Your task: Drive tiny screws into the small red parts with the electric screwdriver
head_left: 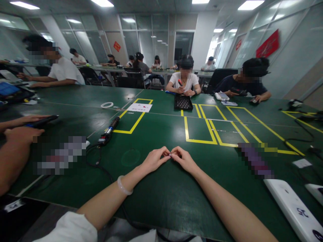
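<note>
My left hand (156, 158) and my right hand (183, 158) meet just above the green table (161, 205), fingertips to fingertips. Both are closed in a pinch. A tiny pale spot shows where the tips touch, too small to name. My left wrist wears a pale bangle (124, 185). Left of my hands lies a pen-shaped power tool (110, 130) with a black and silver body, its cable curling down the table. Yellow tape outlines (200, 141) mark the surface beyond my hands.
A white power bank-like block (292, 205) marked 25 lies at right. Farther off are a black tray (183, 102), a printed sheet (140, 107) and a white tape ring (107, 105). Co-workers sit around; one person's arm (17, 144) reaches in at left.
</note>
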Tool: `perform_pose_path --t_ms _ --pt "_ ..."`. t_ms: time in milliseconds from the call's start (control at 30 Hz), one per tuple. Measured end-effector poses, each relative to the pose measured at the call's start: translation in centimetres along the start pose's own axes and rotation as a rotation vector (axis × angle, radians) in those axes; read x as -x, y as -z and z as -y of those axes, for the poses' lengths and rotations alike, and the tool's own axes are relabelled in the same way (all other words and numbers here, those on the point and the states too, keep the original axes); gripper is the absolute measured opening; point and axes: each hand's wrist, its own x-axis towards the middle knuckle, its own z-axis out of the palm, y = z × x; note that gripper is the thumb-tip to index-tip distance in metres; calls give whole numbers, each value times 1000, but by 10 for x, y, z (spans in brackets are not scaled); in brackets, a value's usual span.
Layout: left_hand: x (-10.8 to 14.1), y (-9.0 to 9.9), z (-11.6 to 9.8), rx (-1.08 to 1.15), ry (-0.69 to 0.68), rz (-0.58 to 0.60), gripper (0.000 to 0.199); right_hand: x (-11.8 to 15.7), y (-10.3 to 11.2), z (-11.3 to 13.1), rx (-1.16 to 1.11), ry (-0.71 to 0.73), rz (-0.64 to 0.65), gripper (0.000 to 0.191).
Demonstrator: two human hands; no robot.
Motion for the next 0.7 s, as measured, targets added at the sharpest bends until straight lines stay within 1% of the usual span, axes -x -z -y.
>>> perform_pose_path --t_ms 167,300,367,433,500,567,633,700 --pt "-1 2 1 47 3 17 21 0 0 3 -39 0 8 29" --pt "-1 5 -1 57 -11 42 26 -1 0 0 -54 -3 12 30" --pt "-2 10 0 31 -12 50 29 -1 0 -2 -50 -8 12 30" --pt "-4 22 5 1 -1 14 32 -1 0 -3 -46 -21 7 30" --pt "-6 41 18 -63 28 -90 35 -1 0 -2 -46 -33 7 30" --pt "-5 67 38 -217 93 -244 37 0 -1 -1 -39 -38 10 30" --pt "2 96 64 -465 227 -398 39 0 -1 2 -27 -38 14 29" --pt "13 122 90 -703 402 -533 43 0 -1 4 -18 -37 15 28"
